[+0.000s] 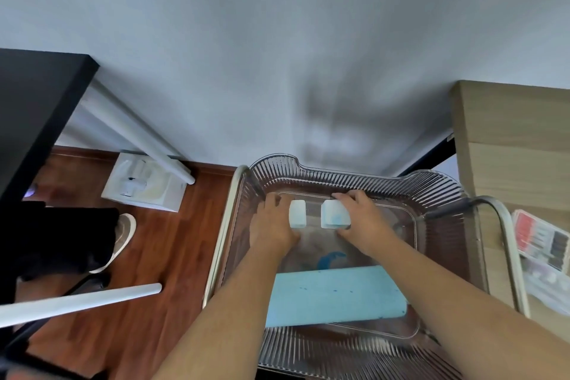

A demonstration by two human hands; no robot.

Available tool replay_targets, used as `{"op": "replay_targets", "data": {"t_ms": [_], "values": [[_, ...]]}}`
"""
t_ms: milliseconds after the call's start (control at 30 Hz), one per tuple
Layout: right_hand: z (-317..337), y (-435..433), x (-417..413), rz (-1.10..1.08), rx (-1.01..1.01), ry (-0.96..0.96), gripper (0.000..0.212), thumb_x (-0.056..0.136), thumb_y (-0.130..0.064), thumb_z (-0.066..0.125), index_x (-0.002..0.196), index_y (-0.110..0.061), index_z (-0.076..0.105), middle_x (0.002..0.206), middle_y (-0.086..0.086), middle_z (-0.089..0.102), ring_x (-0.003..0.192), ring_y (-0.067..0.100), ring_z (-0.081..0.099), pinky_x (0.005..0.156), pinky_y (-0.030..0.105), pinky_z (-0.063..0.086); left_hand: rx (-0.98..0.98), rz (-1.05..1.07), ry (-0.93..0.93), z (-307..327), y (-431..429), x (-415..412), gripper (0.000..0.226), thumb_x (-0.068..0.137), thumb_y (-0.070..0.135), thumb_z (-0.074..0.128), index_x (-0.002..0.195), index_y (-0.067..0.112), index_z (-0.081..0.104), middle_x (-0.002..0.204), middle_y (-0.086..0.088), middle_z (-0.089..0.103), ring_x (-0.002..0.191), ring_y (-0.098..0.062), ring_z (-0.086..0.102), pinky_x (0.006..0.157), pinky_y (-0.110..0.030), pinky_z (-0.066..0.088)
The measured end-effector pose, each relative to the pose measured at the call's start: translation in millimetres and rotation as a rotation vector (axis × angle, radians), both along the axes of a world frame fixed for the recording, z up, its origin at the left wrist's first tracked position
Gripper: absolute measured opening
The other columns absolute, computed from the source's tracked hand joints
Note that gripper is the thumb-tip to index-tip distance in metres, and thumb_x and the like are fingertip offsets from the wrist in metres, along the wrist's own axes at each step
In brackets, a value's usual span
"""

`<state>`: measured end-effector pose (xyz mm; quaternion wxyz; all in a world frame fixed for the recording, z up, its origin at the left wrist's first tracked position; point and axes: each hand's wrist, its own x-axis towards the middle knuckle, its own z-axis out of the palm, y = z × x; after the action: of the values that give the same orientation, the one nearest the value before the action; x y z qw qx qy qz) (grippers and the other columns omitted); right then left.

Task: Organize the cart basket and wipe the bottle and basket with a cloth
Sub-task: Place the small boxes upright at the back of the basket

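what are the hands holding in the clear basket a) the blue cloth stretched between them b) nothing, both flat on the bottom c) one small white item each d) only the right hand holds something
C: the left hand grips the left white item and the right hand grips the right white item, both inside the clear basket.

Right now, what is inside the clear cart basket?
In the clear basket, the left hand holds one small white block, the right hand a larger white block; a light-blue slab lies nearer. Hands and forearms hide part of the basket floor.
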<state>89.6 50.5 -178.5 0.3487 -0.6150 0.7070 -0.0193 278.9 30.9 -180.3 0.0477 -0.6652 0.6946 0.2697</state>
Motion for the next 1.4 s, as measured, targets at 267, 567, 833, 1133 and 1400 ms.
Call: {"op": "replay_targets", "data": {"t_ms": [267,567,833,1133,1400], "values": [[-7.4,-3.1,21.5,0.004,-0.083,0.076,0.069,0.080,-0.020,0.068,0.141,-0.020,0.035,0.136,0.004,0.035,0.117,0.025,0.048,0.096,0.036,0.046,-0.044,0.064,0.096,-8.8,-5.5,-1.1,0.064,0.080,0.014,0.070,0.137,0.027,0.043,0.136,-0.004,0.042,0.113,-0.025,0.054,0.089,-0.040,0.052],[-11.5,-19.4,53.3,0.042,-0.208,0.044,0.072,0.081,-0.016,0.069,0.143,-0.014,0.032,0.139,0.009,0.038,0.121,0.026,0.047,0.098,0.036,0.045,-0.130,0.145,0.078,-11.3,-14.2,-2.6,0.066,0.087,0.008,0.061,0.145,0.025,0.034,0.144,-0.005,0.040,0.125,-0.025,0.046,0.100,-0.041,0.046],[-13.6,-5.1,43.9,-0.062,-0.246,-0.064,0.061,0.076,-0.014,0.074,0.130,-0.015,0.046,0.134,0.005,0.040,0.101,0.025,0.058,0.087,0.036,0.051,-0.174,0.185,0.069,-14.0,-5.8,-4.3,0.061,0.088,0.007,0.057,0.142,0.025,0.037,0.139,-0.007,0.042,0.120,-0.024,0.047,0.094,-0.038,0.048],[-14.7,-15.6,55.7,-0.082,-0.239,-0.081,0.054,0.077,-0.008,0.071,0.126,-0.013,0.048,0.131,0.005,0.040,0.100,0.027,0.059,0.087,0.038,0.053,-0.230,0.156,0.044,-12.3,-2.8,-1.4,0.054,0.088,0.008,0.056,0.138,0.022,0.040,0.148,-0.004,0.039,0.121,-0.023,0.047,0.089,-0.033,0.046],[-14.7,-14.2,54.9,-0.116,-0.274,-0.133,0.047,0.075,-0.016,0.076,0.116,-0.012,0.054,0.122,0.006,0.044,0.093,0.026,0.059,0.084,0.037,0.053,-0.202,0.194,0.040,-10.0,-3.8,-5.2,0.046,0.090,0.010,0.056,0.132,0.022,0.046,0.151,-0.003,0.032,0.117,-0.026,0.050,0.088,-0.037,0.047]]}}
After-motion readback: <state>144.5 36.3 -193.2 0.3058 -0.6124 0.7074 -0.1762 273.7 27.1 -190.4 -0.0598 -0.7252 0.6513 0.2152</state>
